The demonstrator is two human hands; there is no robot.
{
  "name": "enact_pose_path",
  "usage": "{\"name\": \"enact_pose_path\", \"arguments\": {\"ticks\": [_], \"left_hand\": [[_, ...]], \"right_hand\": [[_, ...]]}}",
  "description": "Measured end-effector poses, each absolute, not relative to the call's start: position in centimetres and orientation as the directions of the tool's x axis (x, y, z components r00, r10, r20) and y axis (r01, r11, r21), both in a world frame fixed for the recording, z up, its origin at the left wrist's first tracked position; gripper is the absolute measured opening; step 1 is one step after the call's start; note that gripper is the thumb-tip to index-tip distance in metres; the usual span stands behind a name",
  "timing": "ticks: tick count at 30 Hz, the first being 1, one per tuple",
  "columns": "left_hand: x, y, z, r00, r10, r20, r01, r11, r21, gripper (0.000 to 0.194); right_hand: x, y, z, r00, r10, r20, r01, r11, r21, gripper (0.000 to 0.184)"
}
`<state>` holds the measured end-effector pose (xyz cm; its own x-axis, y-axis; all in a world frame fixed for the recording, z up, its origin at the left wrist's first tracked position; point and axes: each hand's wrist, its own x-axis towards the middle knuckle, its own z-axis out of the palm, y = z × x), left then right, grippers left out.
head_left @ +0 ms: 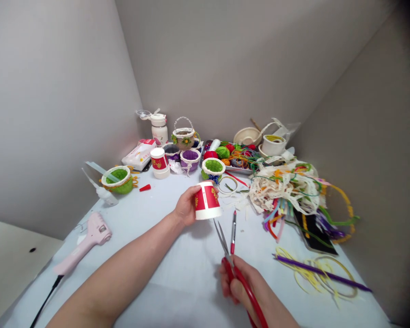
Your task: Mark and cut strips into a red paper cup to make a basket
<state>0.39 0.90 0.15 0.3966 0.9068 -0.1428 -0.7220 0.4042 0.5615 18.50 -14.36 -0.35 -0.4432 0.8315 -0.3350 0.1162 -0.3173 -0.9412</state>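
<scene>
A red and white paper cup (pixel 207 202) with gold print is upside down in my left hand (pixel 187 206), its wide rim facing down. My fingers are wrapped round its left side and back. Lower right, my right hand (pixel 244 280) grips red-handled scissors (pixel 225 248). Their blades stand slightly apart and point up toward the cup's rim, without clearly touching it. Just right of the blades lies a red marker pen (pixel 233 232). Behind the cup stands a small green basket (pixel 213 169) with a white rim and a blue bow.
A pink glue gun (pixel 85 241) with a black cord and a green basket (pixel 118 180) lie left. Another red cup (pixel 160 162), a purple basket (pixel 190 160) and a yarn tray (pixel 246 171) stand behind. Lace (pixel 283 187), a phone (pixel 316 234) and a purple pencil (pixel 324 272) are right.
</scene>
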Motion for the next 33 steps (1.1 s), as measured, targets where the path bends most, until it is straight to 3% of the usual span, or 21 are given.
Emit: {"name": "enact_pose_path", "arguments": {"ticks": [17, 21, 23, 26, 29, 33], "left_hand": [[0.8, 0.1, -0.5, 0.47, 0.88, -0.065, -0.695, 0.415, 0.587, 0.048], [0.5, 0.8, -0.2, 0.434, 0.89, -0.141, -0.736, 0.44, 0.514, 0.037], [0.3, 1.2, 0.2, 0.384, 0.906, -0.179, -0.772, 0.421, 0.475, 0.035], [0.1, 1.7, 0.7, 0.325, 0.916, -0.234, -0.815, 0.397, 0.422, 0.036], [0.3, 1.8, 0.8, 0.332, 0.904, -0.268, -0.811, 0.419, 0.409, 0.039], [0.4, 1.7, 0.6, 0.331, 0.897, -0.293, -0.793, 0.433, 0.429, 0.033]], "right_hand": [[18.4, -14.4, 0.3, -0.409, 0.847, -0.339, 0.119, -0.319, -0.94, 0.059], [18.7, -14.3, -0.1, -0.321, 0.889, -0.327, 0.291, -0.236, -0.927, 0.044], [18.8, -14.2, -0.5, -0.195, 0.944, -0.267, 0.522, -0.13, -0.843, 0.035], [18.8, -14.1, -1.1, -0.108, 0.993, -0.053, 0.809, 0.057, -0.586, 0.028], [18.5, -14.2, -1.5, -0.204, 0.974, 0.098, 0.869, 0.226, -0.44, 0.025], [18.2, -14.4, -1.9, -0.273, 0.95, 0.153, 0.872, 0.312, -0.376, 0.025]]}}
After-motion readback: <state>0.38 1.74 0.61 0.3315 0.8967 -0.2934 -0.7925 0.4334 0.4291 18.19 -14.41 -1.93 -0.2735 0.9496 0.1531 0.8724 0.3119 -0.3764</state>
